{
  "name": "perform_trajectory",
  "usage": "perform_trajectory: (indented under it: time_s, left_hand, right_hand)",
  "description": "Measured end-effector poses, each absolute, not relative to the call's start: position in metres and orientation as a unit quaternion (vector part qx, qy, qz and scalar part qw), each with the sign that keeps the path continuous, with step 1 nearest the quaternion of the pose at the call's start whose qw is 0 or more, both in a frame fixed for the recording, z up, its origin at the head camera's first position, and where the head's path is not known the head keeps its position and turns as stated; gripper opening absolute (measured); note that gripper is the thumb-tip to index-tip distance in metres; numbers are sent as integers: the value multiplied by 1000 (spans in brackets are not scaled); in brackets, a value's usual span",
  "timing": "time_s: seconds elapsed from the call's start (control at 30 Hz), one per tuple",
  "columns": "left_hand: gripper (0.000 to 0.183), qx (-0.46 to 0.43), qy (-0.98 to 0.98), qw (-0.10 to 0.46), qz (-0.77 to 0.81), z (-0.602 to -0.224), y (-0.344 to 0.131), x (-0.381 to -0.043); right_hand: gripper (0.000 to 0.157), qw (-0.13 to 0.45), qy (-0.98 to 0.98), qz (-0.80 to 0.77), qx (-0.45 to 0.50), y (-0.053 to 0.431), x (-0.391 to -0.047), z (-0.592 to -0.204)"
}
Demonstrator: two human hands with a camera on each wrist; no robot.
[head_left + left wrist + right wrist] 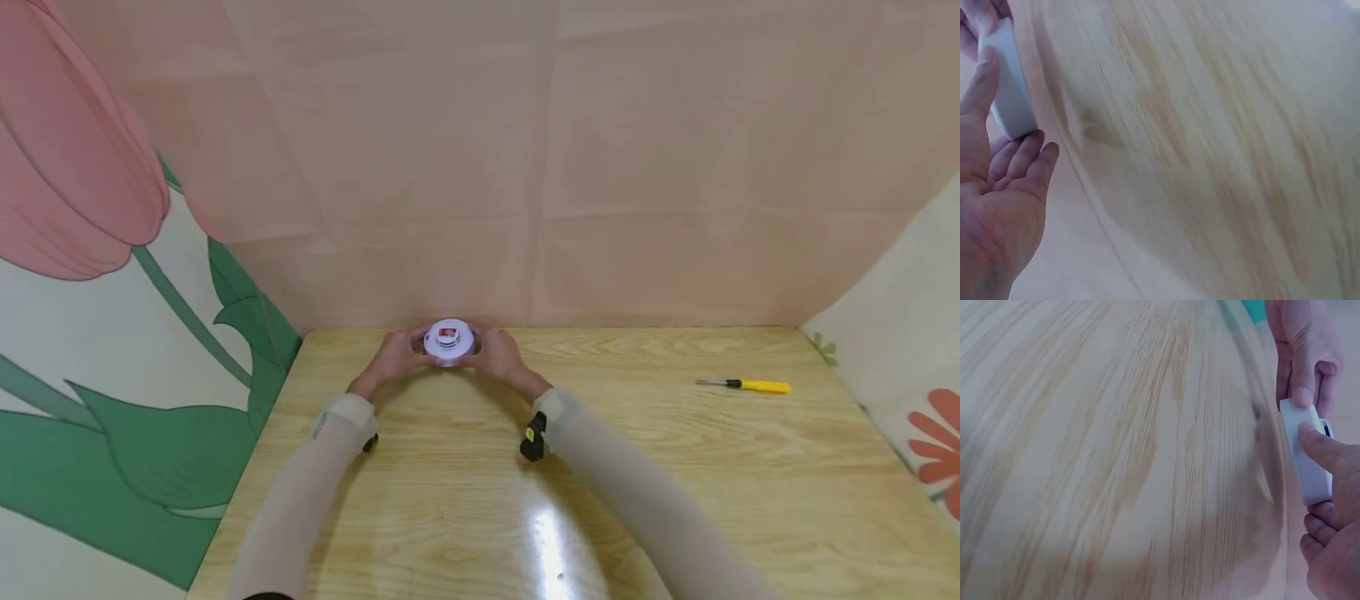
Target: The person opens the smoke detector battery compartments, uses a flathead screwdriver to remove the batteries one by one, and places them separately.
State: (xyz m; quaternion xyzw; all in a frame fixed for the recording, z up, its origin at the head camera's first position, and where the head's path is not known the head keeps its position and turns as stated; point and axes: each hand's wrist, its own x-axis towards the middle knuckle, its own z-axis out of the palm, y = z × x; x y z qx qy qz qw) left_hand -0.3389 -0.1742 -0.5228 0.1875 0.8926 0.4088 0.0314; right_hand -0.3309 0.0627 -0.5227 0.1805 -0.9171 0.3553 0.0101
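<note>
A round white smoke detector (448,343) with a red label on its raised centre is held between both hands at the far edge of the table. My left hand (397,353) grips its left side, and my right hand (498,355) grips its right side. Seen edge-on in the left wrist view, the detector (1013,87) has the left thumb on its rim and the left fingers behind it. In the right wrist view, the right hand (1338,537) pinches the detector (1302,456) between thumb and fingers, with the left hand (1304,347) across from it.
A screwdriver (750,385) with a yellow handle lies on the right of the wooden table (450,500). A plain pinkish cloth (525,167) hangs behind the table's far edge. Flower-printed cloth (135,450) stands at the left, with more at the right.
</note>
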Motion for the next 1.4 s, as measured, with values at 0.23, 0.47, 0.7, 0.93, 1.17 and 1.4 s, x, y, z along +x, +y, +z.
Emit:
perform_trajectory:
  time_s: [0.23,0.47,0.7,0.93,1.17,1.4]
  left_hand:
    - [80,195,885,42,421,-514,-153,-332]
    - [79,215,878,34,427,-513,-134,-324]
    - [80,234,880,33,411,-509,-113,-316]
    - [79,244,862,42,442,-508,-93,-308]
    - [76,266,850,52,452,-506,-78,-301]
    - [76,271,860,53,429,-506,-64,-294]
  right_hand:
    - [85,30,-918,351,185,85,-327,-523]
    - [87,25,-917,356,178,107,-317,-521]
    - [84,28,-913,358,193,132,-307,-514]
    - [84,40,-908,361,208,158,-295,-507]
    - [84,45,-906,359,222,180,-286,-504]
    - [81,39,-907,355,224,197,-280,-505]
